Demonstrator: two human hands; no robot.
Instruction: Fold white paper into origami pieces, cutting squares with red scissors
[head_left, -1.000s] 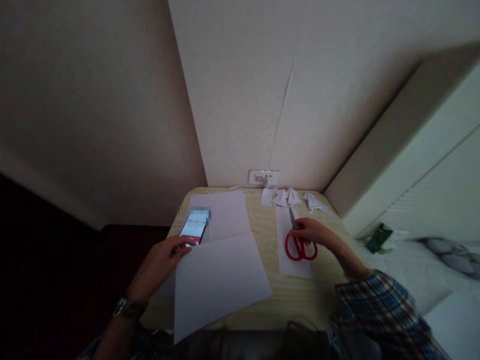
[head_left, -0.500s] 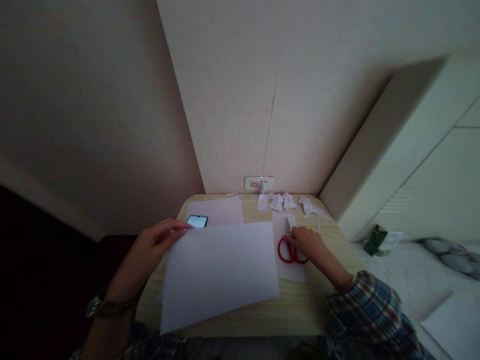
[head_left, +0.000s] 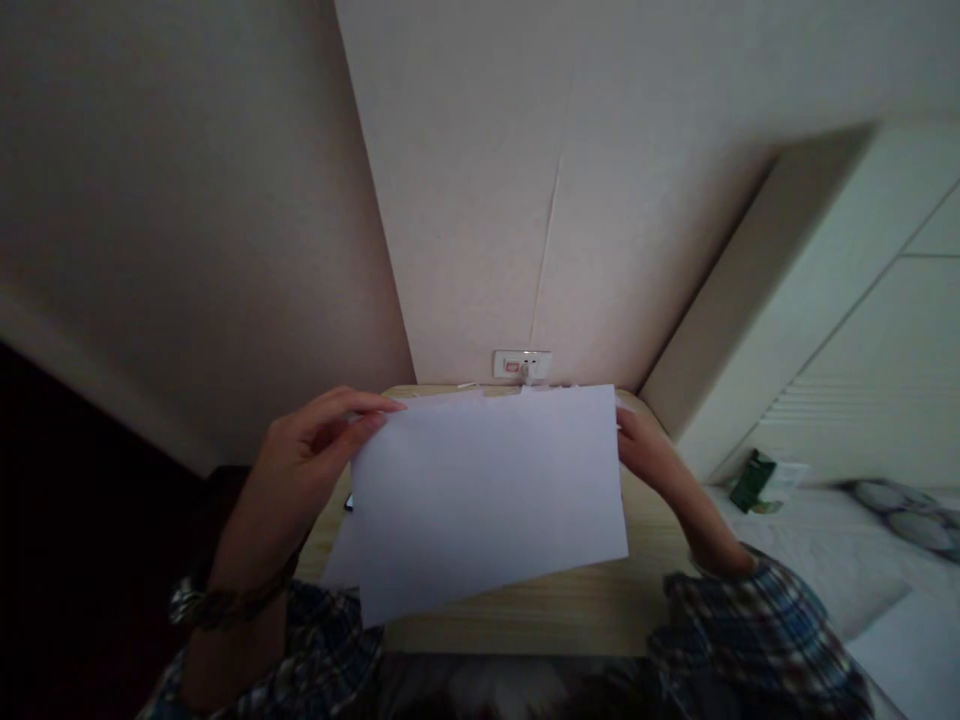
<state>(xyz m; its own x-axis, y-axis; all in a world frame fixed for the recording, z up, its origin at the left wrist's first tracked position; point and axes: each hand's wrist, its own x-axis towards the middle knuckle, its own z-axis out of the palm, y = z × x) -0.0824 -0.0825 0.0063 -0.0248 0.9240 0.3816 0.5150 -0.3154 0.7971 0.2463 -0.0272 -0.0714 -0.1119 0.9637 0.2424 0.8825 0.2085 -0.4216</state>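
Left hand (head_left: pixel 289 458) pinches white paper sheet (head_left: pixel 487 490) near one corner | right hand (head_left: pixel 646 450) partly hidden, grip unclear | likely light, creasable; hold edges

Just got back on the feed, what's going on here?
The left hand pinches the upper left corner of a plain white rectangular paper sheet, held over a pale wood-grained table. The right hand is at the sheet's right edge; its fingertips are hidden behind the paper, so its grip can't be told. The sheet covers much of the tabletop from view. A white rectangular wall socket sits beyond the table's far edge.
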